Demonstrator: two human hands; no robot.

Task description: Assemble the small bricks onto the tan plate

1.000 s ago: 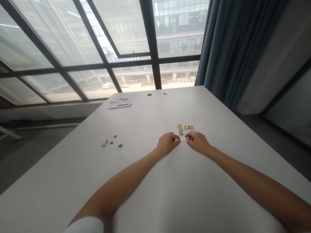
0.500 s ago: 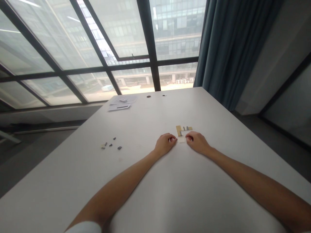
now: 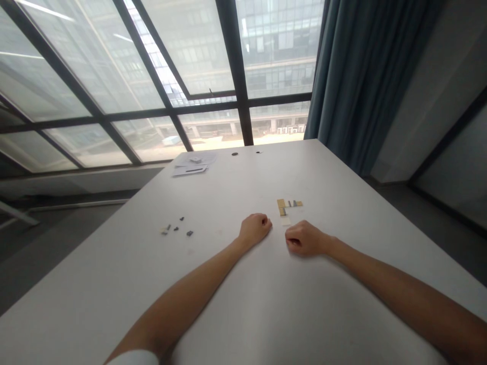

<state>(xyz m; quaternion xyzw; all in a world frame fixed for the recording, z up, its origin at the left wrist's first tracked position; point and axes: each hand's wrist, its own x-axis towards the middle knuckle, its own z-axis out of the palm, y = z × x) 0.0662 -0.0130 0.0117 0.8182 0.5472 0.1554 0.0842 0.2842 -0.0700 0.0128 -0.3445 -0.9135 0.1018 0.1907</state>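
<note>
My left hand (image 3: 255,228) rests on the table, its fingers curled into a loose fist with nothing showing in them. Likewise closed is my right hand (image 3: 305,238), lying nearer to me and to the right, its grip seemingly without any object. Just beyond and between the two hands sits a cream-coloured flat piece (image 3: 285,221). It adjoins an L-shaped group of small yellow tile-like pieces (image 3: 281,204), with a few grey pieces (image 3: 294,204) among them. Neither hand touches this group.
Several small dark pieces (image 3: 189,233) lie scattered at the left of the white table (image 3: 236,187), one pale piece (image 3: 163,230) among them. Papers (image 3: 190,171) lie at the far left edge. Windows stand behind, and a blue curtain (image 3: 342,91) hangs at the right.
Both hands have drawn away from the cream piece. My right hand has come back toward me and curled shut; my left has shifted slightly left and closed more. The pieces stay in place.
</note>
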